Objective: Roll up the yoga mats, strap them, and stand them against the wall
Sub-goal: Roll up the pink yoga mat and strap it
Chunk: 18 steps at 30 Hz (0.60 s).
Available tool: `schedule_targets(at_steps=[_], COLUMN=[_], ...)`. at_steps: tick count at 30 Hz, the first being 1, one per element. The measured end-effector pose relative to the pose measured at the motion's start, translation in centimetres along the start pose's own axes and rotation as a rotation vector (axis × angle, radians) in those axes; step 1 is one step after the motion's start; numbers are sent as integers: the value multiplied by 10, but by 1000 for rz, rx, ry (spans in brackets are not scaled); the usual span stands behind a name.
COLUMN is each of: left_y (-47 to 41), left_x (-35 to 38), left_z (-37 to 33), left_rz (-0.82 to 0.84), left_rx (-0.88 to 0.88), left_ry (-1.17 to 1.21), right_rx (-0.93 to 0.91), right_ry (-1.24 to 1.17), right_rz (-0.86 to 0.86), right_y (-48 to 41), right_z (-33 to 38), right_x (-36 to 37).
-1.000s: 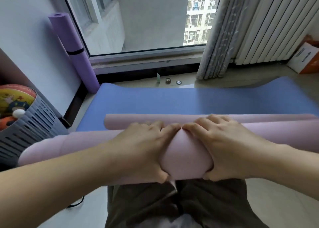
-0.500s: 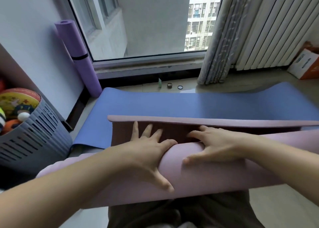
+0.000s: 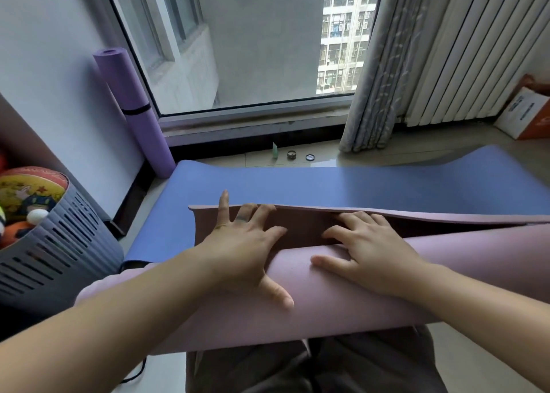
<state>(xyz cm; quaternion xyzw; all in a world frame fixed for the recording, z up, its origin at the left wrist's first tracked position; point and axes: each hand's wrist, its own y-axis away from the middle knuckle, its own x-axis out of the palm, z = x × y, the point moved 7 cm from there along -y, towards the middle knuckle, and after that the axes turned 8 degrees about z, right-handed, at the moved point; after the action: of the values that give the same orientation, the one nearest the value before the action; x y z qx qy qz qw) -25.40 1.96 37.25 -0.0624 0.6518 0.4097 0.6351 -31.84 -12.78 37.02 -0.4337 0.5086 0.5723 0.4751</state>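
A pink yoga mat [image 3: 342, 312] lies rolled across my lap, its free flap lifted up beyond the roll with the dark underside showing. My left hand [image 3: 241, 243] lies on the roll with spread, straight fingers reaching onto that underside. My right hand [image 3: 366, 252] rests on top of the roll, its fingers bent over into the gap under the flap. Behind the pink mat a blue mat [image 3: 327, 184] is spread flat on the floor. A purple mat [image 3: 134, 112], rolled and bound with a black strap, stands in the corner against the wall.
A grey slotted basket [image 3: 59, 243] with balls and toys stands at the left. Small items [image 3: 293, 155] lie on the floor by the window. Curtains [image 3: 378, 65] hang at the right, and a cardboard box [image 3: 526, 112] sits at the far right.
Both hands let go of the squeezed middle of the roll and opened out. The flap came up and the roll loosened. The view dipped a little.
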Motion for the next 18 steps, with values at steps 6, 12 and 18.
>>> schedule_targets(at_steps=[6,12,18], left_y=[-3,-8,-5], left_x=[-4,-15,-25], left_z=[7,6,8], left_rz=[29,2,-187], left_rx=[-49,-17,-19], left_ry=[15,-51,-108], right_rx=[33,28,-104], right_ry=[6,86,-20], right_rz=[-101,-186,-394], right_y=[-3,-17,-29], right_z=[-1,-8,-4], right_x=[-6,-17,-20])
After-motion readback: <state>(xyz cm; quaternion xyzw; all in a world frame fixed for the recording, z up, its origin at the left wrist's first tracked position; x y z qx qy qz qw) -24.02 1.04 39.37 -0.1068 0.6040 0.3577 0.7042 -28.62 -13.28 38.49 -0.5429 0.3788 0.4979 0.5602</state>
